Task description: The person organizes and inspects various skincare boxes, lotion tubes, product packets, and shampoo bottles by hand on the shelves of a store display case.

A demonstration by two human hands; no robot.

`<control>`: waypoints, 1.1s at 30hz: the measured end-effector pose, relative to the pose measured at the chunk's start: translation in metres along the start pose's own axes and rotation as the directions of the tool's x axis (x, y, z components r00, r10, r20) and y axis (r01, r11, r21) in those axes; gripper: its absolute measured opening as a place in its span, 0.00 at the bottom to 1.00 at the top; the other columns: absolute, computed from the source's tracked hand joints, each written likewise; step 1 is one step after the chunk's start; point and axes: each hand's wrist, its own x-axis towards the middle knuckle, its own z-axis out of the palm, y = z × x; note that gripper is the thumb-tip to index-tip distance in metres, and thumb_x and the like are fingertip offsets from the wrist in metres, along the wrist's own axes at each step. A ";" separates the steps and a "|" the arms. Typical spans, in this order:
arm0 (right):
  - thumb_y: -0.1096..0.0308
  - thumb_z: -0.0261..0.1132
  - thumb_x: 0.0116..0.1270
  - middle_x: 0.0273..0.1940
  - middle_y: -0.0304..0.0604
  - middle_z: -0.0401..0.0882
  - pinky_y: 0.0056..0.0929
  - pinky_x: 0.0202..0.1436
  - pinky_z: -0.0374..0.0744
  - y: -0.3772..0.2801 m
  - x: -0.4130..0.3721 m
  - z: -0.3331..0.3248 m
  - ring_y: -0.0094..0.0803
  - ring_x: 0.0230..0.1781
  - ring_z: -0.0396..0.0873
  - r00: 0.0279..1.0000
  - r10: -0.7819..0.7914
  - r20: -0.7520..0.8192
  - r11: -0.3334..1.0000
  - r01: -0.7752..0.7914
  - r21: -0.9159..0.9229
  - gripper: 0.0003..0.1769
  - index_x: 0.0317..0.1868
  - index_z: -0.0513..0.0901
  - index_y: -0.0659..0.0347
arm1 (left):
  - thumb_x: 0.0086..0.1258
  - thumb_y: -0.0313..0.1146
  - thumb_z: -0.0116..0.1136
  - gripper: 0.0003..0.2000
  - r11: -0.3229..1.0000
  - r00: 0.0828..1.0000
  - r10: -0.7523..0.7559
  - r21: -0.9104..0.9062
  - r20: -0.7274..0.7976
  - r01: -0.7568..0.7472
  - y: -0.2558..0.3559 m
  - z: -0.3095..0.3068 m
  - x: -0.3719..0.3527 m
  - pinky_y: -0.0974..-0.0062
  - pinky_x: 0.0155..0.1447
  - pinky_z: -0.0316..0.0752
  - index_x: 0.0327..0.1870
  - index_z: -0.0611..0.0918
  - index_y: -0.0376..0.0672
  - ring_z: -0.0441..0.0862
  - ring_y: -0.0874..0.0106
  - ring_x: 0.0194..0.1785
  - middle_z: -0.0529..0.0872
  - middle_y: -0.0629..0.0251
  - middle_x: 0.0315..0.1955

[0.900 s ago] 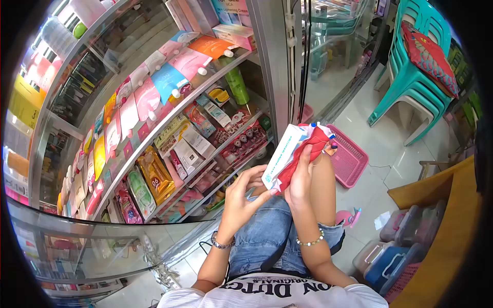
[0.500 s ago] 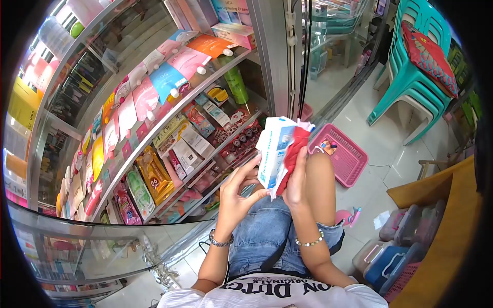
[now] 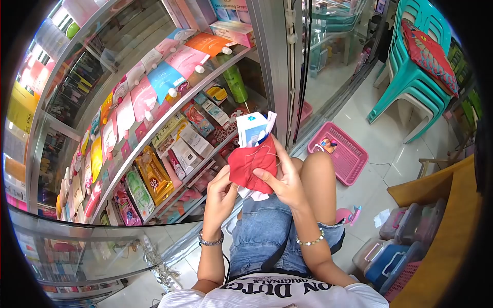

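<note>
A red cloth (image 3: 254, 160) with loose threads lies over the front of a white-and-blue box (image 3: 250, 126), whose top sticks out above it. A white strip (image 3: 270, 122) stands up beside the box, and crumpled white material shows below the cloth. My right hand (image 3: 287, 180) grips the bundle from the right, thumb pressed on the cloth and fingers behind. At the cloth's left edge, my left hand (image 3: 218, 195) is closed with its fingers bent against it. Both hands are above my lap in denim shorts (image 3: 262, 226).
On the left, a curved glass display case (image 3: 154, 146) holds pouches, boxes and bottles. A pink basket (image 3: 354, 164) with small items sits on the floor ahead. Stacked green chairs (image 3: 411, 87) bear a red cushion (image 3: 429, 56). Plastic boxes (image 3: 395, 256) stand at lower right by a wooden panel (image 3: 436, 205).
The box and cloth have turned so the red side faces me, and they have moved left. My right thumb now lies on the cloth; my left hand has shifted left and lower.
</note>
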 end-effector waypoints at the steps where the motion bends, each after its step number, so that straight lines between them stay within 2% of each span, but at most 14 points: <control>1: 0.75 0.64 0.60 0.61 0.50 0.66 0.24 0.56 0.71 0.000 0.000 -0.001 0.25 0.57 0.69 1.000 0.001 0.000 1.000 -0.001 0.001 0.33 0.64 0.61 0.70 | 0.64 0.24 0.56 0.15 1.000 1.000 -0.001 0.001 0.000 0.001 0.000 -0.001 -0.001 0.77 0.52 0.71 0.53 0.77 0.33 0.77 0.72 0.49 0.79 0.57 0.49; 4: 0.80 0.65 0.58 0.51 0.49 0.76 0.25 0.53 0.74 -0.001 -0.002 -0.011 0.28 0.49 0.76 0.994 0.109 -0.032 0.982 -0.113 -0.149 0.26 0.57 0.70 0.72 | 0.63 0.23 0.57 0.14 0.998 0.999 -0.035 -0.055 -0.016 0.034 0.009 0.000 -0.001 0.78 0.53 0.70 0.50 0.79 0.32 0.76 0.71 0.51 0.79 0.57 0.50; 5: 0.80 0.65 0.58 0.51 0.49 0.76 0.25 0.53 0.74 0.001 -0.002 -0.013 0.28 0.49 0.76 0.993 0.111 -0.033 0.982 -0.115 -0.151 0.26 0.57 0.70 0.72 | 0.63 0.23 0.57 0.14 0.998 0.999 -0.037 -0.058 -0.015 0.036 0.009 0.002 0.000 0.78 0.53 0.70 0.50 0.79 0.32 0.76 0.71 0.51 0.79 0.57 0.50; 8: 0.80 0.66 0.56 0.42 0.46 0.81 0.25 0.50 0.76 0.009 -0.002 -0.018 0.30 0.43 0.79 0.998 -0.007 -0.055 0.958 -0.009 -0.285 0.21 0.51 0.75 0.74 | 0.61 0.22 0.59 0.13 0.999 0.993 0.038 -0.022 -0.108 -0.041 0.010 0.006 0.000 0.78 0.54 0.70 0.47 0.80 0.32 0.76 0.71 0.51 0.79 0.58 0.49; 9: 0.80 0.66 0.56 0.42 0.46 0.81 0.25 0.50 0.76 0.008 -0.003 -0.018 0.30 0.43 0.79 0.998 -0.007 -0.055 0.958 -0.009 -0.286 0.21 0.51 0.75 0.74 | 0.61 0.22 0.59 0.13 0.999 0.994 0.038 -0.023 -0.107 -0.040 0.008 0.007 0.000 0.78 0.54 0.70 0.47 0.80 0.32 0.76 0.71 0.51 0.79 0.58 0.49; 12: 0.80 0.67 0.55 0.43 0.47 0.80 0.26 0.51 0.76 0.005 -0.002 -0.015 0.29 0.45 0.78 0.996 -0.068 0.055 0.943 0.082 -0.323 0.23 0.53 0.74 0.74 | 0.57 0.20 0.61 0.13 0.966 0.977 -0.008 -0.255 -0.211 -0.047 -0.003 0.010 -0.002 0.78 0.53 0.70 0.45 0.81 0.31 0.77 0.72 0.50 0.79 0.57 0.49; 13: 0.80 0.67 0.55 0.43 0.47 0.80 0.26 0.51 0.76 0.006 -0.002 -0.014 0.29 0.45 0.78 0.996 -0.068 0.056 0.943 0.082 -0.324 0.23 0.53 0.74 0.74 | 0.57 0.20 0.61 0.13 0.966 0.977 -0.008 -0.256 -0.211 -0.047 -0.005 0.010 -0.002 0.78 0.53 0.70 0.45 0.81 0.31 0.77 0.72 0.50 0.79 0.57 0.49; 17: 0.79 0.67 0.55 0.43 0.46 0.80 0.26 0.52 0.75 0.015 -0.004 -0.005 0.28 0.46 0.77 0.998 -0.056 -0.032 0.977 0.048 -0.209 0.23 0.52 0.74 0.74 | 0.54 0.18 0.61 0.13 0.987 0.974 -0.046 -0.158 -0.221 0.011 -0.008 0.007 -0.003 0.78 0.51 0.71 0.42 0.82 0.31 0.78 0.73 0.48 0.80 0.58 0.48; 20: 0.77 0.68 0.55 0.46 0.45 0.78 0.25 0.54 0.73 0.010 -0.005 -0.002 0.27 0.48 0.76 0.994 -0.056 -0.089 0.972 0.034 -0.234 0.24 0.52 0.74 0.74 | 0.50 0.18 0.61 0.13 0.995 0.982 0.081 -0.038 -0.172 -0.088 -0.004 0.008 0.000 0.79 0.49 0.72 0.39 0.82 0.31 0.79 0.73 0.46 0.82 0.58 0.45; 21: 0.77 0.68 0.55 0.46 0.45 0.78 0.25 0.54 0.73 0.008 -0.005 -0.002 0.27 0.48 0.76 0.995 -0.055 -0.088 0.972 0.033 -0.235 0.24 0.52 0.74 0.74 | 0.50 0.18 0.61 0.13 0.995 0.982 0.080 -0.039 -0.173 -0.088 -0.003 0.008 0.000 0.79 0.49 0.72 0.39 0.82 0.31 0.79 0.73 0.46 0.82 0.58 0.45; 24: 0.74 0.70 0.54 0.55 0.54 0.74 0.30 0.59 0.70 0.001 -0.004 -0.007 0.35 0.56 0.73 0.997 0.021 -0.079 0.966 -0.041 -0.257 0.29 0.56 0.72 0.72 | 0.50 0.18 0.62 0.12 0.996 0.989 0.068 -0.048 -0.134 -0.075 -0.004 0.010 0.000 0.79 0.48 0.72 0.38 0.83 0.31 0.80 0.73 0.45 0.83 0.59 0.43; 29: 0.72 0.69 0.55 0.55 0.53 0.74 0.29 0.59 0.70 0.007 -0.007 -0.008 0.34 0.55 0.73 0.984 0.089 -0.153 0.989 -0.105 -0.103 0.29 0.56 0.71 0.74 | 0.49 0.19 0.63 0.13 1.000 0.996 0.005 0.009 -0.088 -0.004 0.000 0.013 -0.002 0.79 0.48 0.73 0.39 0.82 0.31 0.81 0.73 0.43 0.83 0.59 0.42; 33: 0.69 0.68 0.58 0.54 0.50 0.73 0.28 0.58 0.69 0.008 -0.007 -0.006 0.32 0.54 0.72 0.976 0.059 -0.209 0.993 -0.079 -0.090 0.28 0.55 0.70 0.74 | 0.48 0.19 0.63 0.14 0.991 0.997 0.080 0.113 -0.018 -0.077 -0.002 0.015 -0.002 0.79 0.47 0.73 0.39 0.82 0.30 0.81 0.72 0.42 0.83 0.59 0.41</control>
